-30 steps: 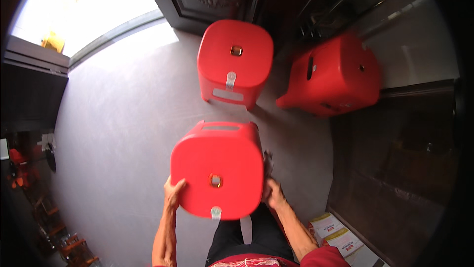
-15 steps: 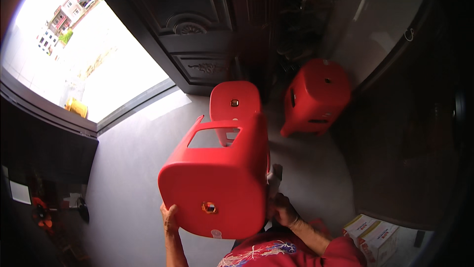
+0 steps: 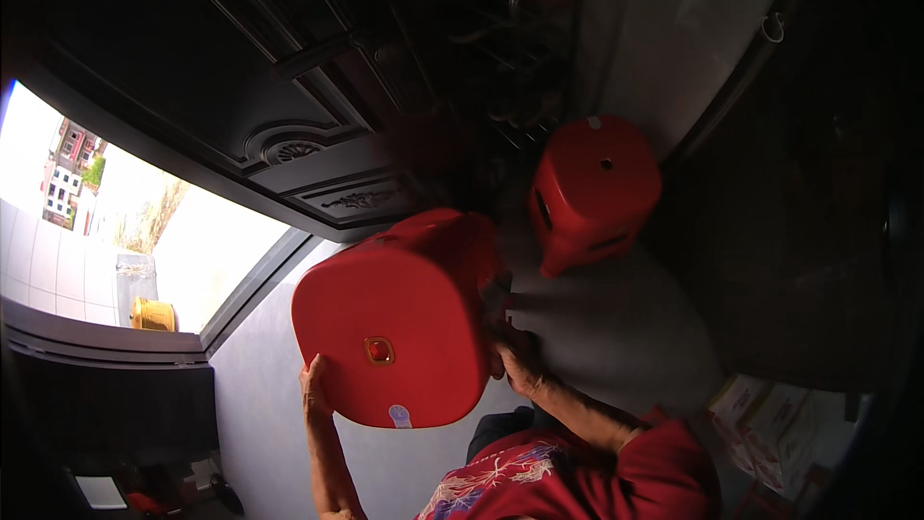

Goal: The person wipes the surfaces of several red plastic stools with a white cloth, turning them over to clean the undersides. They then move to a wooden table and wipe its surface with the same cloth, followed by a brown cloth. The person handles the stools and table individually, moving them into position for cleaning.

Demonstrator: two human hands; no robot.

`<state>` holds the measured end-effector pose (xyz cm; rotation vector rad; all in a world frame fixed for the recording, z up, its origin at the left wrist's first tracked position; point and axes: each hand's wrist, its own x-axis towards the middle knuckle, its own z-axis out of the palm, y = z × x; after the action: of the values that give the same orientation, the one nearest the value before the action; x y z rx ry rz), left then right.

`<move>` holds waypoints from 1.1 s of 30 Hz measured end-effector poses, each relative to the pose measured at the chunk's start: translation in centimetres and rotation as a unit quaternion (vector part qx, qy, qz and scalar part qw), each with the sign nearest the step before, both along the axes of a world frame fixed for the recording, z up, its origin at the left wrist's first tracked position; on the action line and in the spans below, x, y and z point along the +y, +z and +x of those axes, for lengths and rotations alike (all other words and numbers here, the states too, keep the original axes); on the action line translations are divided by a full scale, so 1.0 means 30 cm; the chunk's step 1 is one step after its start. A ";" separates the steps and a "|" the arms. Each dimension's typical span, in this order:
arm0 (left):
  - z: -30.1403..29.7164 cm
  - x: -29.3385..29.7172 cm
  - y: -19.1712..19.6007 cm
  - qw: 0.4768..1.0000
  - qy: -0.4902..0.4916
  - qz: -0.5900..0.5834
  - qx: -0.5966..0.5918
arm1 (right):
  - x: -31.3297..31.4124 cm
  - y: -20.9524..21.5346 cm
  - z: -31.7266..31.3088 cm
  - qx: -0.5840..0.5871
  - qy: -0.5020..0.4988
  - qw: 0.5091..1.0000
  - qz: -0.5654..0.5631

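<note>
A red plastic stool point(image 3: 385, 289) is tilted so its rounded seat faces me; the seat has a small hole in the middle and a sticker at its lower edge. My left hand point(image 3: 315, 390) grips the seat's left edge, thumb on top. At the stool's right side my right hand point(image 3: 518, 358) is closed around a crumpled greyish, cloth-like thing point(image 3: 497, 299), which lies against the stool's side; its fingers are partly hidden. Beyond stands another red stool point(image 3: 602, 174), upright on the floor. Whether a further stool is behind the held one cannot be made out.
A dark carved door point(image 3: 318, 154) stands open at the far left, beside a bright doorway. Outside is a yellow container point(image 3: 152, 314). Cartons point(image 3: 765, 424) stand at the near right. A dim metal rack point(image 3: 525, 68) is by the far wall.
The held stool has moved left and its legs have swung farther from view, covering the stool behind it. My right hand has moved left along its side. The view has turned.
</note>
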<state>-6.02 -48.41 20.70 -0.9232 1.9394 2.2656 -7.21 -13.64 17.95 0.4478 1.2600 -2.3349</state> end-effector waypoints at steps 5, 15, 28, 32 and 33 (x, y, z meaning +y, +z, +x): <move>-0.207 -0.026 -0.037 0.999 -0.011 0.032 -0.038 | -0.051 -0.083 -0.172 0.011 -0.019 0.998 0.054; -0.512 -0.148 -0.334 0.991 -0.068 0.058 -0.101 | -0.176 -0.452 -0.422 -0.018 -0.110 0.991 0.077; -0.638 -0.117 -0.770 0.971 -0.168 0.045 -0.165 | -0.199 -0.938 -0.568 -0.192 -0.202 0.945 0.171; -0.630 -0.175 -0.857 0.958 -0.218 0.031 -0.184 | -0.220 -1.066 -0.572 -0.107 -0.177 0.945 0.254; -0.632 -0.189 -0.879 0.953 -0.227 0.036 -0.198 | -0.239 -1.099 -0.569 -0.074 -0.193 0.936 0.284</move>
<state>-24.99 -54.08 -5.67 -0.7500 1.6694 1.7268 -24.28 -20.82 -15.02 1.1261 1.9062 -2.1329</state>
